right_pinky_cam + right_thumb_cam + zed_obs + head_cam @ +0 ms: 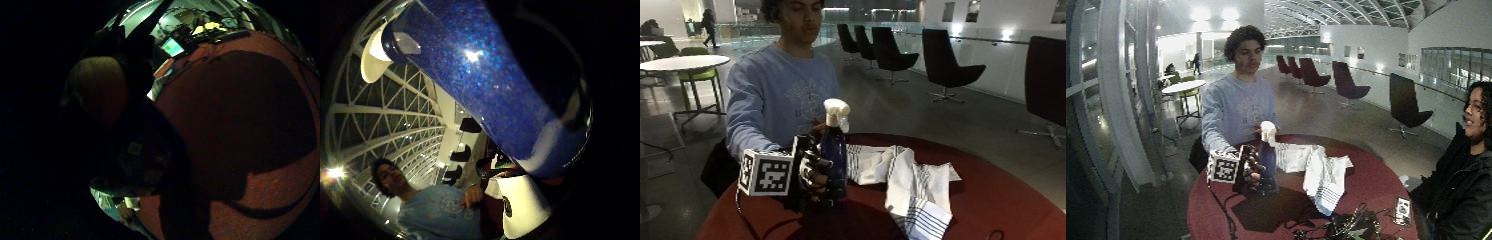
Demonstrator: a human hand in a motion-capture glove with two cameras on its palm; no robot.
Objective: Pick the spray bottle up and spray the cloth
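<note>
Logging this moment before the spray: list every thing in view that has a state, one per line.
spray bottle: upright, held in the gloved hand's grip, white nozzle on top.
gloved right hand: fingers curled round the bottle's body.
cloth: crumpled on the red table, beside the bottle, one end hanging toward the table's edge.

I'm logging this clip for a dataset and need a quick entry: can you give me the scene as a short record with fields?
setting: round red table, a person seated behind it
right hand: black glove, fingers curled round the bottle body
spray bottle: blue, white trigger head on top, upright, lifted or standing cannot tell
cloth: white with dark stripes, crumpled on the table beside the bottle, apart from the hands
other items: phone and cables near the table's edge
task stage: bottle gripped, no spraying seen
</note>
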